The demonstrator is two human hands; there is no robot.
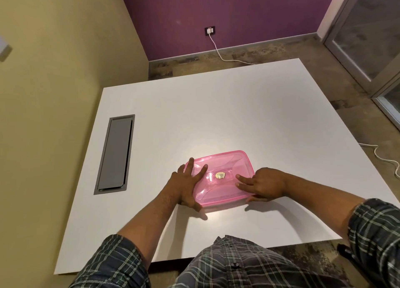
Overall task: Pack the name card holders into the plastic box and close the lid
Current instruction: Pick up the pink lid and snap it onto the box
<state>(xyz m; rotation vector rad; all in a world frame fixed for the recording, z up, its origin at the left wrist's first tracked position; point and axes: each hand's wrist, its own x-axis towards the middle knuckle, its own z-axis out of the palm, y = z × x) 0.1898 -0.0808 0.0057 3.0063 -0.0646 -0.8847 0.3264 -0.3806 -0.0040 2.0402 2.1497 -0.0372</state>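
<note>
Both hands flat on the lid (225, 171) of the box (220, 202) near my table (238, 114) edge — left hand (186, 186) and right hand (263, 185), fingers straight, gripping nothing, pressing opposite ends so it seats evenly; holders I can't make out inside.
</note>
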